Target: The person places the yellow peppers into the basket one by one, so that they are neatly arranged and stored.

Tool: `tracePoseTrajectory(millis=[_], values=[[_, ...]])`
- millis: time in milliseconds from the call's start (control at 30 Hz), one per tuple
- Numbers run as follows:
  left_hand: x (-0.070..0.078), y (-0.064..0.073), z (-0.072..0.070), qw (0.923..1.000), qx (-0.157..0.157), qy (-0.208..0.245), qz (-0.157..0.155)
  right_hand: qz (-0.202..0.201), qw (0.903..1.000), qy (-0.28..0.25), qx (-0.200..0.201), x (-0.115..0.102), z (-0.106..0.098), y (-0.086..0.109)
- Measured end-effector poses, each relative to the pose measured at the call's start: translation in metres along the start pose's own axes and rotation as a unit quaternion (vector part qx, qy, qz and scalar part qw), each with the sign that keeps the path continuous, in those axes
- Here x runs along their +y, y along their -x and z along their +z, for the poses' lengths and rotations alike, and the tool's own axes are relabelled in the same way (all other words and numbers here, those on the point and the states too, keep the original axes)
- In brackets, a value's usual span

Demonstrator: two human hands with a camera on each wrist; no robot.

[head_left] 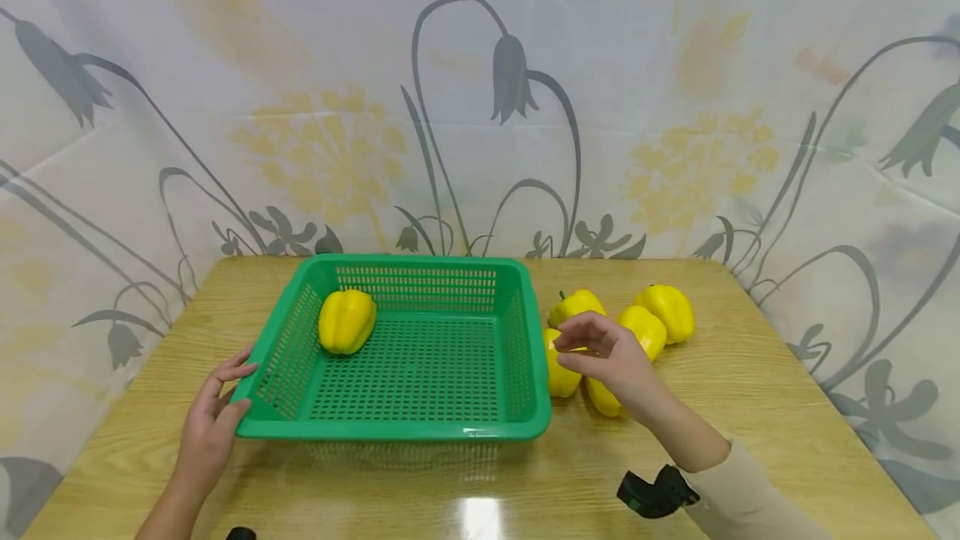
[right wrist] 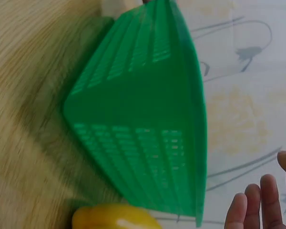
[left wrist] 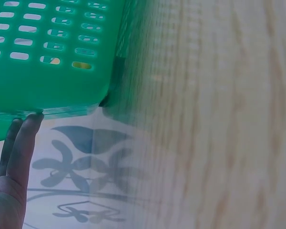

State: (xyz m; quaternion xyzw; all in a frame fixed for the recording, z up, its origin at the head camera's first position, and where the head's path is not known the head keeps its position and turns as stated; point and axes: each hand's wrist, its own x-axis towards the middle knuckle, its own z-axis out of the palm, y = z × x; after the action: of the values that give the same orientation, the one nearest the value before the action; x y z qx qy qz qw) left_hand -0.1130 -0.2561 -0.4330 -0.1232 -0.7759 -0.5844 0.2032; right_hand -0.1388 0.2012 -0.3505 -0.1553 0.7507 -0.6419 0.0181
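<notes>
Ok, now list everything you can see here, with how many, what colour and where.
Basket: one, green, on the table
Loose bell peppers: five visible, yellow, right of the basket
Inside bell pepper: one, yellow, left part of the basket
Table: one, light wood, underneath
Backdrop: one, pale with grey and yellow plant prints, behind
Black objects: two, black, near the forearms
Sleeve: one, beige, right forearm
Left hand: one, bare, touching the basket's left rim
Right hand: one, bare, among the loose peppers in the head view, holding nothing
</notes>
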Motion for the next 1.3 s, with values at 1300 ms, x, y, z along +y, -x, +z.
tracePoseTrajectory(millis=[1300], values=[[-0.003,0.000,-0.001,0.9997,-0.013,-0.018,-0.012,-0.067,0.9530,0.291,0.048,0.059,-0.064,0.027]])
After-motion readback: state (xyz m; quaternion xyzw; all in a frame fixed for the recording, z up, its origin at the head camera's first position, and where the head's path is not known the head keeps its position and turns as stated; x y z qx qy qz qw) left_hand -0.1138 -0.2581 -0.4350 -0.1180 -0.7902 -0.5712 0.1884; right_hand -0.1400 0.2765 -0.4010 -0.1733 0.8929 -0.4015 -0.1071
